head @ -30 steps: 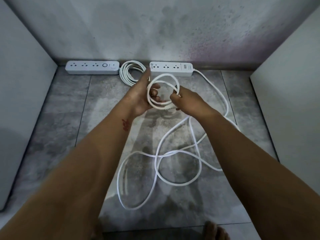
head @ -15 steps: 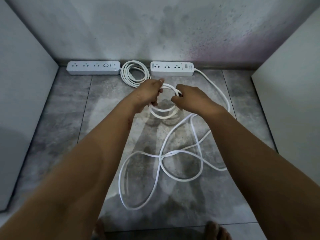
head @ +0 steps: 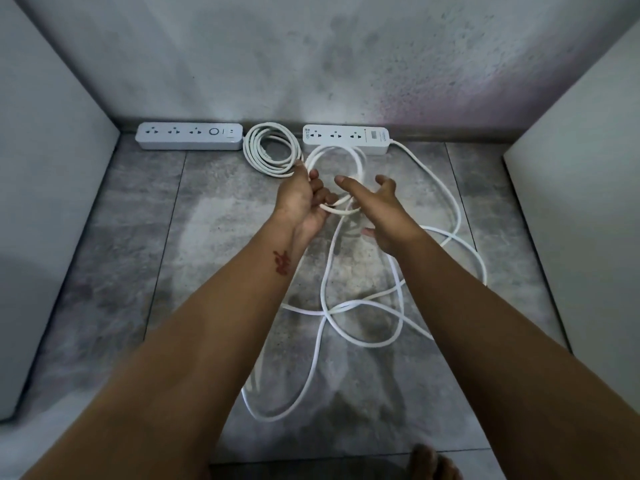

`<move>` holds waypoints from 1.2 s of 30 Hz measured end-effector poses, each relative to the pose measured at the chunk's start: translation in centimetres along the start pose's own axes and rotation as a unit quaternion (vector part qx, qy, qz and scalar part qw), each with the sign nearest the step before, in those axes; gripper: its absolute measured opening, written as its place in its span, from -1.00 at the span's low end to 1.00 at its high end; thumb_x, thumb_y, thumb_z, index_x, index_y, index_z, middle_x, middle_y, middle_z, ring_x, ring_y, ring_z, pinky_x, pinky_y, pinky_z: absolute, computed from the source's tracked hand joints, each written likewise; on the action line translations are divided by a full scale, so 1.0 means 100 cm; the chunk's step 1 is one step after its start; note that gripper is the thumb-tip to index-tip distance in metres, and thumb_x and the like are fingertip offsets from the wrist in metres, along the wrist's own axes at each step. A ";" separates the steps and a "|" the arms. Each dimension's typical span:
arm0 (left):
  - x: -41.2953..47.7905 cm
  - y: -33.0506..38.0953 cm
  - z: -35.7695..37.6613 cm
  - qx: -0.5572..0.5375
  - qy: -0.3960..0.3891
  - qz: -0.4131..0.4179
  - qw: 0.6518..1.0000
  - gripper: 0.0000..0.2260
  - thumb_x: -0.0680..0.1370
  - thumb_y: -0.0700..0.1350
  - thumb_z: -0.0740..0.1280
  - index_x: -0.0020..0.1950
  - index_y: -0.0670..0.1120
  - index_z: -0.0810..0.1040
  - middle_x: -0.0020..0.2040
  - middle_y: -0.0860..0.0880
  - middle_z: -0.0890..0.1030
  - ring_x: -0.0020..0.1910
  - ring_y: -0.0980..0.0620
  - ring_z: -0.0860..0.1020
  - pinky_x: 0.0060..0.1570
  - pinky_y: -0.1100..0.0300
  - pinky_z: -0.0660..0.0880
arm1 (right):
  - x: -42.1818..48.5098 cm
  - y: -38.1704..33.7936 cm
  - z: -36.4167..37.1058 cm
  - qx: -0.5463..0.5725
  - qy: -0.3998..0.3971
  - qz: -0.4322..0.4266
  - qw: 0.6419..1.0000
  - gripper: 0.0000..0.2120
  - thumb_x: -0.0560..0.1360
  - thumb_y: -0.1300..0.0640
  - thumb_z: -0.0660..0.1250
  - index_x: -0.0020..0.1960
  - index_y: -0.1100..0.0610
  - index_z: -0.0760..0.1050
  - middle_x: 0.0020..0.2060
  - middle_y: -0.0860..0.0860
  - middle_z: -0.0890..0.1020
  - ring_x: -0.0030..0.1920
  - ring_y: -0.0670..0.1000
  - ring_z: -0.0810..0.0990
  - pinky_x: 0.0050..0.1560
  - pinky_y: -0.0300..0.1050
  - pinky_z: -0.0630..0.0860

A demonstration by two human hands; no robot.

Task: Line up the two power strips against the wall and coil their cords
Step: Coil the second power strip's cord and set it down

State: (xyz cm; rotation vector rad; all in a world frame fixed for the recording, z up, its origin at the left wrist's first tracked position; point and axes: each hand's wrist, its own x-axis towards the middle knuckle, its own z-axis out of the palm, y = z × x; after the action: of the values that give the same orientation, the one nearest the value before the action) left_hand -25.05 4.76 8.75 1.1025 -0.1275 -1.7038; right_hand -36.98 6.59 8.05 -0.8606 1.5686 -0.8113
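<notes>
Two white power strips lie along the back wall: the left strip (head: 189, 136) and the right strip (head: 346, 138). A finished white coil (head: 270, 150) lies on the floor between them. My left hand (head: 304, 199) grips a small loop of the right strip's cord (head: 341, 157), lifted above the floor. My right hand (head: 379, 209) hovers beside that loop with fingers spread, holding nothing that I can see. The remaining loose cord (head: 360, 313) sprawls in tangled loops on the tiles below my arms.
Grey tiled floor (head: 138, 237) with stained patches. White panels rise at the left (head: 41, 202) and right (head: 581, 220), boxing in the space. A bare foot (head: 429, 462) shows at the bottom edge.
My right hand let go of the cord loop and spread its fingers. My left hand turned palm-up, keeping the loop, which now stands more upright toward the right strip.
</notes>
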 end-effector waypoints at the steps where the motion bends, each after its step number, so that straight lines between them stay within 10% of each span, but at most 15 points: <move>1: -0.001 0.000 0.002 -0.012 -0.006 -0.008 1.000 -0.60 0.69 0.07 0.06 -0.27 -0.11 0.33 -0.59 0.05 0.16 -0.69 0.13 0.06 -0.65 0.33 0.21 | -0.001 0.001 0.002 0.015 0.002 0.005 1.000 0.07 0.25 -0.29 0.49 0.53 -0.08 -0.07 0.42 0.10 0.37 0.30 0.06 0.43 0.32 0.16 0.38; 7: -0.007 -0.005 0.005 -0.038 -0.040 -0.029 0.998 -0.59 0.70 0.04 0.04 -0.29 -0.12 0.33 -0.58 0.05 0.16 -0.68 0.13 0.06 -0.65 0.32 0.19 | 0.005 0.012 -0.006 0.069 -0.030 0.033 0.997 0.15 0.32 -0.30 0.47 0.57 -0.09 -0.28 0.55 0.05 0.16 0.50 0.11 0.23 0.37 0.21 0.18; 12: -0.008 -0.006 0.007 -0.066 -0.042 -0.027 0.997 -0.59 0.70 0.03 0.05 -0.29 -0.12 0.34 -0.60 0.04 0.17 -0.69 0.13 0.08 -0.66 0.33 0.20 | 0.006 0.011 -0.007 0.098 -0.074 0.058 0.991 0.09 0.25 -0.32 0.49 0.55 -0.09 -0.06 0.44 0.05 0.38 0.42 0.10 0.36 0.19 0.13 0.27; 20: -0.002 -0.014 0.007 -0.108 0.013 -0.003 0.994 -0.61 0.70 0.06 0.02 -0.24 -0.11 0.32 -0.60 0.03 0.20 -0.69 0.11 0.13 -0.58 0.32 0.33 | 0.007 0.004 0.005 0.179 0.008 -0.012 0.984 -0.78 0.41 0.15 0.49 -0.02 0.22 0.56 -0.32 0.11 0.62 -0.27 0.05 0.63 -0.12 -0.07 0.53; 25: -0.001 -0.012 0.010 -0.137 0.041 0.004 0.990 -0.60 0.70 0.05 0.03 -0.27 -0.10 0.31 -0.62 0.03 0.20 -0.69 0.10 0.16 -0.44 0.20 0.37 | 0.002 0.006 0.019 0.218 0.019 0.011 0.976 -0.94 0.43 0.20 0.45 -0.16 0.17 0.59 -0.36 0.04 0.64 -0.33 -0.02 0.61 -0.22 -0.16 0.51; 31: -0.002 -0.018 0.001 0.053 0.029 -0.004 0.998 -0.62 0.68 -0.06 0.11 -0.31 -0.12 0.42 -0.56 -0.02 0.45 -0.57 0.03 0.46 -0.37 0.19 0.50 | 0.008 0.004 0.011 0.037 0.099 -0.027 0.994 -0.69 0.43 0.22 0.23 0.15 0.30 0.46 -0.22 0.13 0.61 -0.26 0.04 0.61 -0.28 -0.09 0.54; 36: 0.005 -0.001 -0.008 0.211 0.015 0.041 0.977 -0.74 0.65 -0.06 0.11 -0.05 -0.13 0.54 -0.23 -0.07 0.64 -0.29 0.00 0.57 -0.24 0.18 0.51 | 0.009 0.004 -0.002 -0.109 0.078 -0.087 0.987 -0.94 0.61 0.21 0.07 0.07 0.15 0.23 -0.27 0.06 0.42 -0.29 0.05 0.48 -0.12 0.19 0.61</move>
State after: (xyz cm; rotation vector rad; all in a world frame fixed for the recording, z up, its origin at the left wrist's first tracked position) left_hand -24.56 4.75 7.98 1.4098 -0.5286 -1.6243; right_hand -37.33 6.07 7.31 -1.1275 1.7618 -0.8586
